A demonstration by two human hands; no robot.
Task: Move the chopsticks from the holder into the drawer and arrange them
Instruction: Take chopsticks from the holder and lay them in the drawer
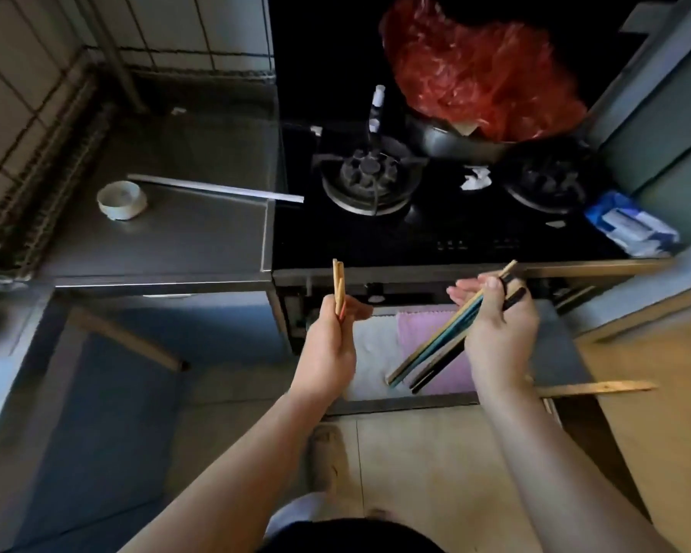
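Left hand (330,349), grip pinching a pair of light wooden chopsticks (338,287) upright, and right hand (499,327), grip closed around a slanted bundle of mixed chopsticks (435,353), both above the open drawer (563,353) lined with white and pink cloths (419,333), below the stove's (415,217) front edge.

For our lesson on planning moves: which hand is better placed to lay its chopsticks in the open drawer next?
Right. The right hand holds its bundle of chopsticks slanting down over the pink cloth in the drawer. The left hand holds its wooden pair upright by the drawer's left edge.
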